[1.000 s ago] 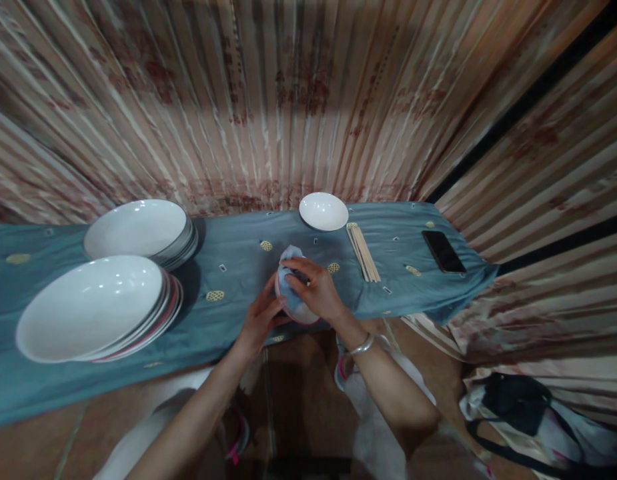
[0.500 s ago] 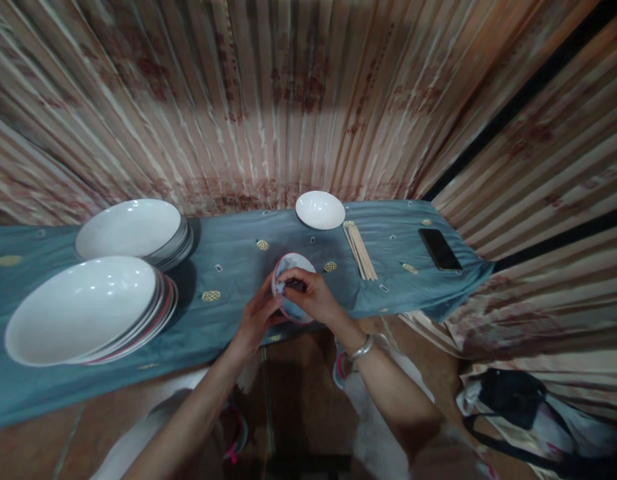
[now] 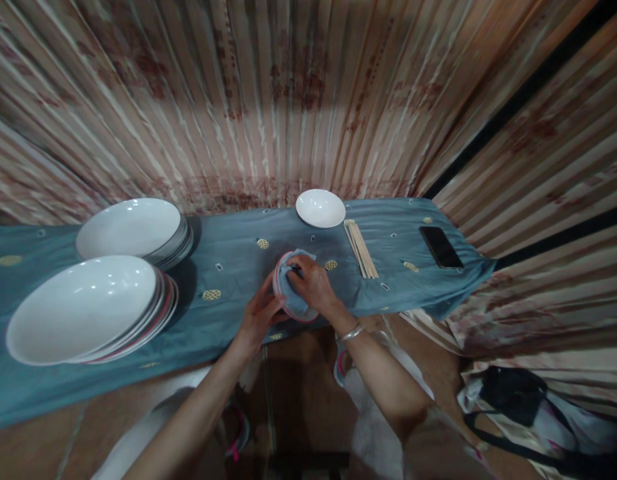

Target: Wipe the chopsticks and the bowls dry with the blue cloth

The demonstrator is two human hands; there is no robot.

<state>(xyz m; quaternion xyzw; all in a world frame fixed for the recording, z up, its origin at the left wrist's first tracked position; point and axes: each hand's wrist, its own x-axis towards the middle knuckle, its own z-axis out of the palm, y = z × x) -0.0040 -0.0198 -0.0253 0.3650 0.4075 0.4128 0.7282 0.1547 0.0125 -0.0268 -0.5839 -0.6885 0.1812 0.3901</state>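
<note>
A small white bowl with a red rim [image 3: 308, 316] is tilted in front of me over the near part of the table. My left hand [image 3: 261, 312] grips its left side, thumb near the rim and fingers around the outside. Inside the bowl lies a light blue cloth [image 3: 294, 297]. My right hand [image 3: 312, 281] is closed on the cloth, fingers bent and pressing it against the bowl's inner wall; part of the cloth shows at the far rim. A bracelet [image 3: 352, 332] circles my right wrist.
Two stacks of large white bowls, a near stack [image 3: 83, 313] and a far stack [image 3: 131, 230], stand at left. Beyond my hands are a white bowl [image 3: 321, 208], several chopsticks [image 3: 361, 250] and a phone [image 3: 440, 247] on the blue tablecloth [image 3: 238, 257]. A bag [image 3: 513, 397] lies at lower right.
My right hand has shifted slightly up and right inside the bowl. The blue cloth now spreads over more of the inside and up to the far rim. My left hand keeps its grip.
</note>
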